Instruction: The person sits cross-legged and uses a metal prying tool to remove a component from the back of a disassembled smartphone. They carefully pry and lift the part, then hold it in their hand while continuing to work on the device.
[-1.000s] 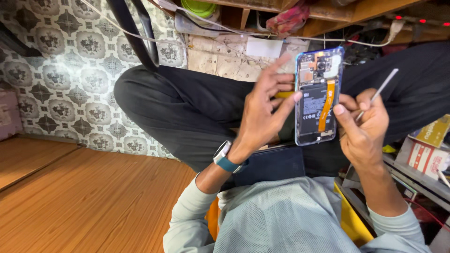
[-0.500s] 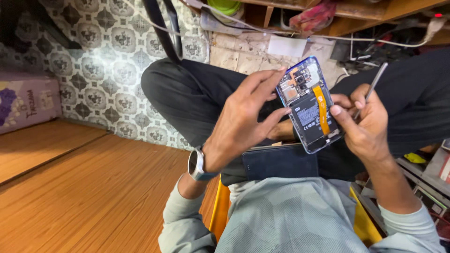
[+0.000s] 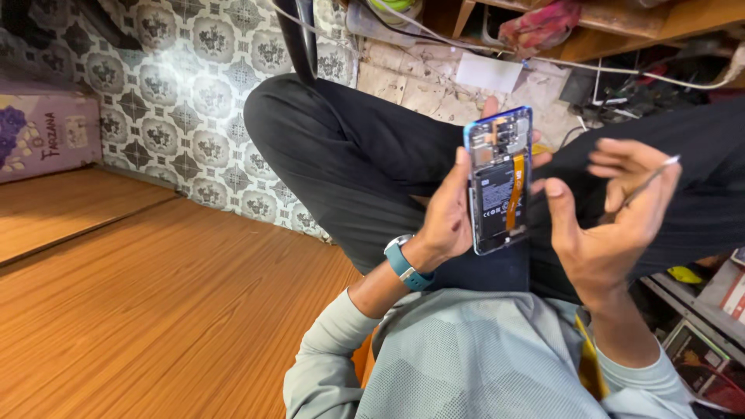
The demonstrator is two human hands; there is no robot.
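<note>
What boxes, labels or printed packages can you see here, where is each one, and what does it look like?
Purple box: far left on the wooden ledge, rectangular, with a grape picture.
White paper label: on the wall above the opened phone, plain rectangle.
Red-and-white packages: lower right shelf, partly cut off.

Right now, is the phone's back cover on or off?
Off: the phone in the left hand shows its bare battery and orange flex cable.

The floor (image 3: 155, 310) is of brown wooden boards, with a raised wooden step (image 3: 70, 209) at the left. A purple box (image 3: 43, 143) stands on this step, against the patterned tile wall (image 3: 178, 101).
</note>
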